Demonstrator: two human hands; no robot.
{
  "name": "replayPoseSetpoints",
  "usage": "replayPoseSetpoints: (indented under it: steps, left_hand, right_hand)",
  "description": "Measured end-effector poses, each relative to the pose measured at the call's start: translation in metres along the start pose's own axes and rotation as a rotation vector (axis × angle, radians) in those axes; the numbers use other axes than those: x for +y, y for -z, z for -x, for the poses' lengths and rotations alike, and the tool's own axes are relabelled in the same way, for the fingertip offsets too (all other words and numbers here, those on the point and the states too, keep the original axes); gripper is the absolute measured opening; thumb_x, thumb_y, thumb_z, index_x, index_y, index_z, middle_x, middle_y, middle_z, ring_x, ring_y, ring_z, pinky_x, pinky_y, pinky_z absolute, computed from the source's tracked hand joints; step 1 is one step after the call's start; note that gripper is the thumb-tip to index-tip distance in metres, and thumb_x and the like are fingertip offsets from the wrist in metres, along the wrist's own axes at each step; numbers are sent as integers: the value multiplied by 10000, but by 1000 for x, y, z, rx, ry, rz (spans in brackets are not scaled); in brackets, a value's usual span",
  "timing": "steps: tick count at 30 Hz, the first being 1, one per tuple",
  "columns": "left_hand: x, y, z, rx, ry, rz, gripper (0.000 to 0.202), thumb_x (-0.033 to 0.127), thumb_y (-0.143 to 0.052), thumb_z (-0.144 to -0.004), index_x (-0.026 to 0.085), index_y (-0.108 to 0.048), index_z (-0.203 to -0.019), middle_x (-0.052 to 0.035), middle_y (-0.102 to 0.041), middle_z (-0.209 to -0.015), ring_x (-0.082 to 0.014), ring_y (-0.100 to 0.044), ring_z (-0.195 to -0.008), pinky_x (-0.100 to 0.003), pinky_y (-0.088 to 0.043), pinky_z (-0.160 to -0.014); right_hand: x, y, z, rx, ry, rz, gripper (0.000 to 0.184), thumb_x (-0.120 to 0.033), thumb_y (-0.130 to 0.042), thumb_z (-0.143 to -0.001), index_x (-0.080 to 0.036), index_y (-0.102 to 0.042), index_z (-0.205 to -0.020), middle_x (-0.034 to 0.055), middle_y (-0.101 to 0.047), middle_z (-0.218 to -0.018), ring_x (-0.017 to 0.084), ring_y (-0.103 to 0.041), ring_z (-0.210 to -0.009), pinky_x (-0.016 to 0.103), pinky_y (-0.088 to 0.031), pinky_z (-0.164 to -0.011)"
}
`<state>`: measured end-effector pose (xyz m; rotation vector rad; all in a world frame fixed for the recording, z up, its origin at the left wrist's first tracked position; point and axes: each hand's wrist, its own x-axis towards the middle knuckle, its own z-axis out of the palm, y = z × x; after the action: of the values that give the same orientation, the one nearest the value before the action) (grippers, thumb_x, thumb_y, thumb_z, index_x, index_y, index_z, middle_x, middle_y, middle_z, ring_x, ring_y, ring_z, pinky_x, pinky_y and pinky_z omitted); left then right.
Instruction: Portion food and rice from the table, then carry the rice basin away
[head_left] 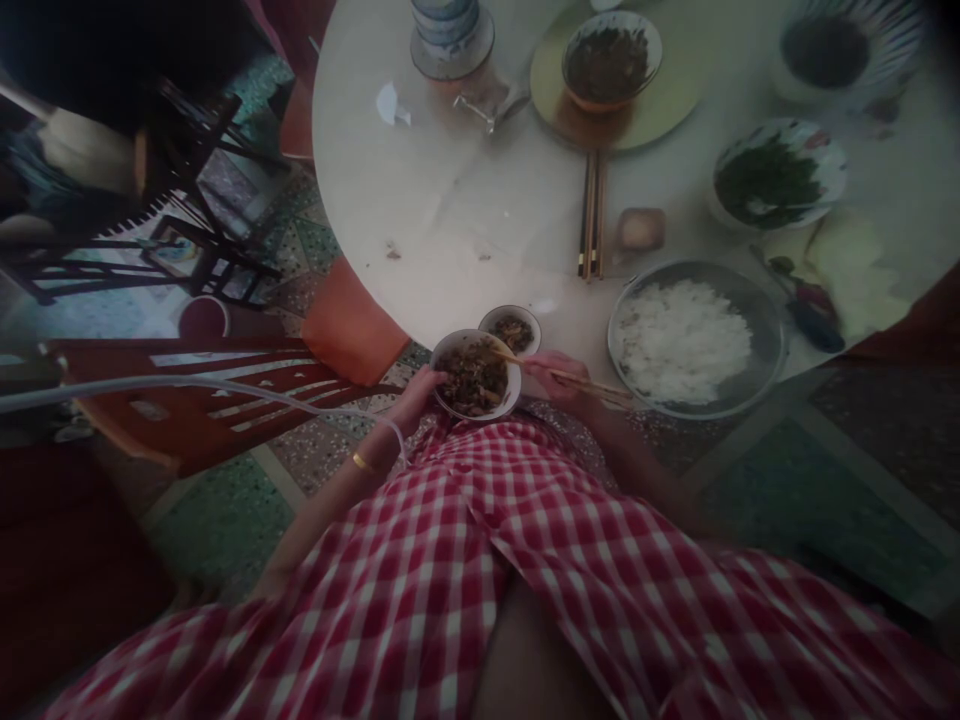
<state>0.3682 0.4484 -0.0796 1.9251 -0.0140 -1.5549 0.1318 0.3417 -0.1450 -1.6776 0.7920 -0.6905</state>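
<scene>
My left hand (pixel 421 398) grips the left side of a white bowl (pixel 514 385) at the table's near edge, thumb on its rim. Chopped dark brown food (pixel 471 377) fills much of that bowl. Held in my closed right hand (pixel 561 382), a pair of chopsticks (pixel 600 388) points left, with the tips in the food near the bowl's right rim. Just behind stands a smaller bowl (pixel 537 335) of similar chopped food. To the right of my right hand lies a wide metal pan (pixel 772 365) of white rice (pixel 686 340).
On the round table (pixel 450 210) are more chopsticks (pixel 592 215), a bowl of greens (pixel 772 180), a yellow plate (pixel 675 110) bearing a bowl of dark food (pixel 609 65), and stacked bowls (pixel 450 40). A wooden chair (pixel 187 390) and a pale tube (pixel 225 383) are at left.
</scene>
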Motion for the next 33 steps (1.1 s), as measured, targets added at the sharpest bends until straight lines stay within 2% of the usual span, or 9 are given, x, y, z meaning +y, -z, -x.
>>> replayPoseSetpoints:
  steps: [6,10,16,20,24,26,29,31,33]
  left_hand:
    - [2,0,1,-3,23,-14,446,414,-649,-569,183,-569,-942,-2,-651,-732,-172,-611,-597,-264,-451,-522]
    - [2,1,2,11,23,-11,473,420,-646,-557,181,-579,-959,-8,-664,-762,-171,-620,-606,-258,-452,-519]
    - [1,1,3,-1,13,-4,455,418,-646,-561,174,-590,-941,-15,-666,-733,-177,-617,-597,-261,-445,-519]
    - [1,1,3,16,26,8,420,409,-647,-566,183,-580,-913,2,-641,-688,-162,-589,-562,-252,-430,-501]
    - [2,-1,5,11,-1,21,394,388,-648,-580,187,-582,-912,-1,-641,-694,-163,-592,-570,-244,-415,-488]
    - [3,-2,6,4,-26,33,394,383,-651,-580,187,-586,-916,-6,-651,-711,-166,-603,-594,-241,-423,-496]
    - [3,-3,5,-31,-44,44,409,381,-649,-571,179,-601,-924,-18,-667,-746,-175,-620,-634,-247,-451,-522]
    - [3,-3,5,-52,-40,45,426,378,-645,-562,170,-610,-932,-23,-672,-756,-173,-617,-626,-251,-459,-525]
    - [3,-3,4,-58,-42,48,457,377,-649,-559,162,-613,-960,-25,-677,-760,-169,-609,-608,-252,-457,-512]
  right_hand:
    - [-7,13,4,204,-32,44,259,-408,-545,-918,-231,-729,-964,52,-747,-902,183,-699,-822,342,-592,-792]
    - [-2,24,1,316,-62,105,278,-427,-523,-930,-237,-724,-960,49,-745,-888,189,-698,-822,351,-587,-795]
    - [16,20,-13,245,-81,227,379,-477,-455,-952,-211,-723,-928,71,-747,-917,193,-695,-868,339,-561,-835]
    - [22,15,-18,249,-108,230,431,-539,-441,-943,-215,-719,-889,72,-745,-896,197,-694,-855,337,-556,-835]
    - [23,20,-16,290,-118,261,449,-547,-439,-941,-204,-708,-832,69,-728,-835,193,-684,-814,340,-565,-803]
    - [19,23,-13,347,-149,211,430,-546,-468,-929,-203,-702,-816,63,-723,-825,191,-686,-804,336,-579,-783]
    - [7,24,-8,408,-218,-7,389,-534,-503,-918,-202,-690,-841,45,-719,-837,185,-699,-773,327,-611,-730]
    - [-4,20,-6,399,-253,-153,375,-527,-500,-924,-205,-682,-861,30,-714,-824,175,-703,-737,322,-626,-698]
    - [-15,14,-5,331,-267,-211,362,-524,-503,-925,-213,-684,-878,23,-714,-821,168,-703,-731,317,-630,-694]
